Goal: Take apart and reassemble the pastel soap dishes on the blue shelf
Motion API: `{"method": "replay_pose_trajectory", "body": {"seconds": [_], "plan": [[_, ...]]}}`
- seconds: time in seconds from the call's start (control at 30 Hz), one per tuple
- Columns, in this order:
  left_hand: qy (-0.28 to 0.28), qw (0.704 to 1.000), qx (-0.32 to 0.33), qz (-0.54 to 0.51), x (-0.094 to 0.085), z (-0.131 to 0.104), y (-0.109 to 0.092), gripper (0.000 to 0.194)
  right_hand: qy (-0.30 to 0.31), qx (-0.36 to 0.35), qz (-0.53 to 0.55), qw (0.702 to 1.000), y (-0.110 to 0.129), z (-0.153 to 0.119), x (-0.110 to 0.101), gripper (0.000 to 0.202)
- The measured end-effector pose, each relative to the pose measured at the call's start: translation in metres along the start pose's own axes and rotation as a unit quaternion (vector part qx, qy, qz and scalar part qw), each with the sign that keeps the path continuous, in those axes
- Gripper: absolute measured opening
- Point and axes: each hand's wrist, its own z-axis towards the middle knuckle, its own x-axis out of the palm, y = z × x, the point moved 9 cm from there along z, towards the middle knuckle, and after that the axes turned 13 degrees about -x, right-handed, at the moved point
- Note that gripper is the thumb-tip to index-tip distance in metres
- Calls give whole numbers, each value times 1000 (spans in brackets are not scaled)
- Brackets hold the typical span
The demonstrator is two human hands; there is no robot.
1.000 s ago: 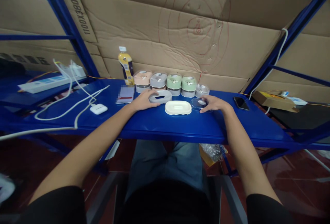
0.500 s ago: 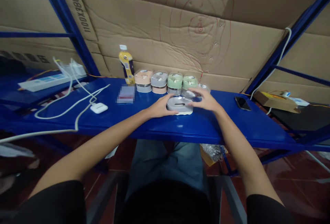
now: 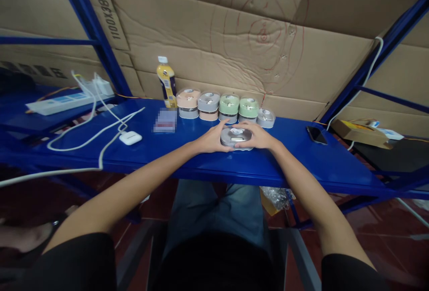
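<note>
A grey oval box with a clear lid [image 3: 235, 136] sits on the blue table near its front edge. My left hand [image 3: 212, 140] is wrapped round its left side, thumb at the front and fingers at the back. From the right, my right hand [image 3: 258, 136] grips the lid and side, its fingers curved over the back edge. Just behind stand stacked boxes of the same kind: peach on grey [image 3: 188, 99], grey on peach [image 3: 208, 102], and green-topped ones [image 3: 229, 104]. A single grey box [image 3: 266, 118] stands at the row's right end.
A yellow drink bottle [image 3: 166, 83] stands behind a blurred-out pack [image 3: 165, 120]. White cables and an earbud case [image 3: 130, 137] lie to the left, a phone [image 3: 316, 135] to the right. Cardboard [image 3: 187, 27] backs the table. Someone's foot [image 3: 31, 236] shows at lower left.
The clear lid in my right hand has come down and forward from behind onto the grey box. My left hand stays at the box's side. The view has shifted slightly.
</note>
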Motion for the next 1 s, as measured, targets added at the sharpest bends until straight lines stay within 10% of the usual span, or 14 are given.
{"method": "replay_pose_trajectory", "body": {"seconds": [1.0], "plan": [[-6, 1000, -17, 8, 0, 1, 14, 123, -21, 4, 33, 999, -6, -11, 4, 78]]}}
